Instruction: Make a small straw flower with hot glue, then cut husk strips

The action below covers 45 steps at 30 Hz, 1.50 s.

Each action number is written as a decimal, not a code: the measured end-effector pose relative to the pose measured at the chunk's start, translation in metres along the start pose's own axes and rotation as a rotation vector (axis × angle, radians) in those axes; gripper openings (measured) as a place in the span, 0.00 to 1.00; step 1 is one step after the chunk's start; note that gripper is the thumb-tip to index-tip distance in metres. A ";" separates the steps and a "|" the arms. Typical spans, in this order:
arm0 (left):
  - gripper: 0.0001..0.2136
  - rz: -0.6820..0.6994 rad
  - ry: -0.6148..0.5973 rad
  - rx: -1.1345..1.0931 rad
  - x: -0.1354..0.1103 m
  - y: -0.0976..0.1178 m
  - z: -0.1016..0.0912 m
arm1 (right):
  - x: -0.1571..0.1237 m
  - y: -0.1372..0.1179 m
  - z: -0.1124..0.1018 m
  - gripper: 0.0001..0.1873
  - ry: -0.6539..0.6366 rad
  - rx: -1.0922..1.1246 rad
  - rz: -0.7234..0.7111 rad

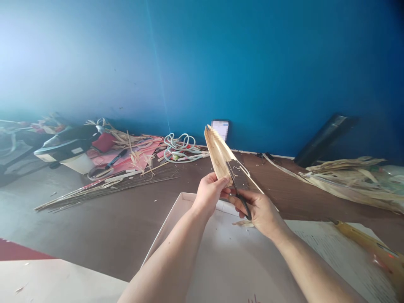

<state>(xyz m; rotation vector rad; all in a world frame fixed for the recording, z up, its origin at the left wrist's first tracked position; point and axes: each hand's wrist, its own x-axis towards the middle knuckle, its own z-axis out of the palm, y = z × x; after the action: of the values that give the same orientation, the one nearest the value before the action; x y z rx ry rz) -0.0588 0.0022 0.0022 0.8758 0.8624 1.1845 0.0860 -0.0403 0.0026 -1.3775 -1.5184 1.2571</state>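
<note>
My left hand (212, 191) is closed on a pale dried corn husk (217, 158), pinching its lower end between thumb and fingers. The husk points up and away, with a split strip hanging off toward the right. In my right hand (259, 210) are black-handled scissors (242, 203), their blades reaching up against the husk's right edge beside my left fingertips. Both hands are above the near part of a shallow white box lid (217, 252). A small scrap of husk (244, 223) lies under my right hand.
Behind, a phone (220, 128) leans on the blue wall. Left are a coiled pale cable (179, 147), thin wires (110, 189), pink paper (139, 153) and a white cup (78, 163). Right are more husks (344, 176), a black tube (325, 139) and a yellow glue gun (362, 240) on printed paper.
</note>
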 end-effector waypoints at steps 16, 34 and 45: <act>0.10 -0.018 -0.060 0.109 -0.002 -0.002 0.001 | 0.000 -0.008 -0.001 0.15 0.030 -0.028 -0.037; 0.11 -0.041 -0.078 0.105 -0.003 0.001 0.001 | 0.001 0.000 -0.003 0.15 0.044 -0.080 -0.080; 0.10 -0.030 -0.081 0.101 -0.004 0.003 0.001 | 0.000 -0.002 -0.002 0.21 0.082 -0.084 -0.074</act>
<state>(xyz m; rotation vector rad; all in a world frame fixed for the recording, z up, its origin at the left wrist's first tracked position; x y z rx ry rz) -0.0598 -0.0017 0.0053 0.9830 0.8724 1.0797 0.0873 -0.0397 0.0050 -1.3962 -1.5662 1.0900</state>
